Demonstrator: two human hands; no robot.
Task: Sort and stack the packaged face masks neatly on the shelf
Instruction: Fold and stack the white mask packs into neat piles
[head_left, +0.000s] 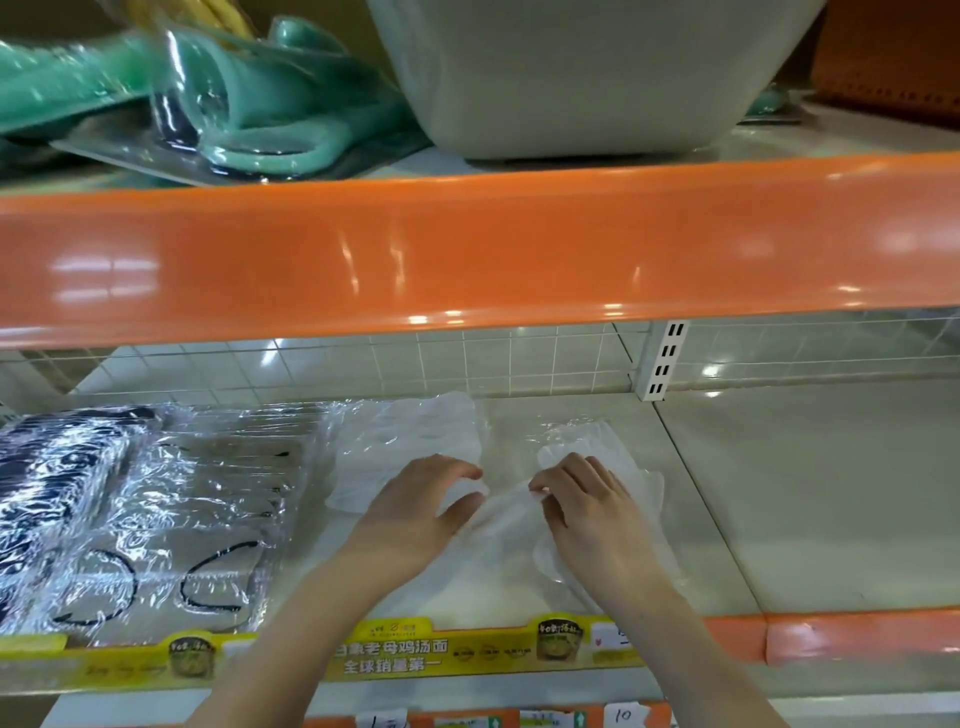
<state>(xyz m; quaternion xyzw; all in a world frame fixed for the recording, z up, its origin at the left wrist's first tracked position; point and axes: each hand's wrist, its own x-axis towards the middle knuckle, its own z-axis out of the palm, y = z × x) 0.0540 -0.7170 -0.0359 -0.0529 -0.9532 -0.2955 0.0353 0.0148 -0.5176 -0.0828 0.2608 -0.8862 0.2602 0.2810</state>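
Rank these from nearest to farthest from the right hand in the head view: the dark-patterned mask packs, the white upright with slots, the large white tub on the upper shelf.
From the right hand:
1. White slotted upright, behind it, slightly right, at the shelf's back.
2. Dark-patterned mask packs, far left on the same shelf.
3. Large white tub, on the shelf above.

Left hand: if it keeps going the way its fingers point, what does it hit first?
Probably the white mask pack lying just beyond the left hand, whose fingers point up and right toward the shelf back. Past that is the wire grid back panel. Depth is unclear.
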